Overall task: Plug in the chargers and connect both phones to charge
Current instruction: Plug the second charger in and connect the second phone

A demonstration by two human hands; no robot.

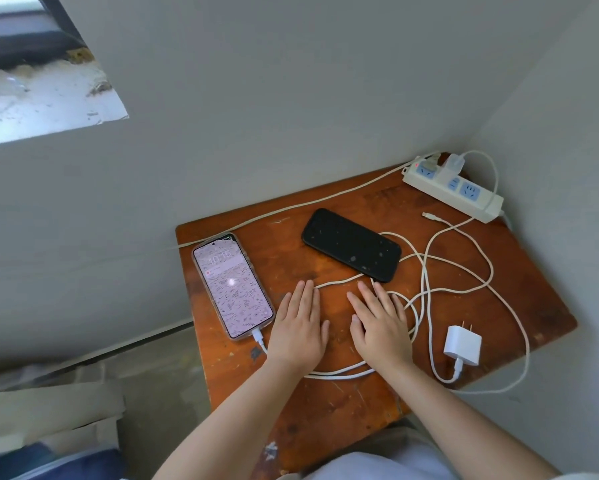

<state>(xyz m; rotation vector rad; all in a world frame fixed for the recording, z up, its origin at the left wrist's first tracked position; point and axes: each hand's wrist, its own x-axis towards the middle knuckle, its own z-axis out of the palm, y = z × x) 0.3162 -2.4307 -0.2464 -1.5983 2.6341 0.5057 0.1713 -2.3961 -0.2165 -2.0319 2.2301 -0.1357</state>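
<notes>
A phone with a lit pink screen (231, 285) lies at the table's left with a white cable plug (258, 336) in its bottom port. A black phone (351, 244) lies dark at the middle, no cable in it that I can see. One white charger (453, 162) sits in the power strip (453, 188) at the back right. A second white charger (462, 345) lies loose on the table, its prongs up. A free cable end (428, 215) rests near the strip. My left hand (299, 327) and my right hand (381, 323) lie flat and empty on the table, fingers apart.
White cables (426, 289) loop in a tangle over the right half of the worn brown wooden table (325, 420). The strip's own cord (291, 207) runs along the back edge to the left. Grey walls enclose the corner behind and to the right.
</notes>
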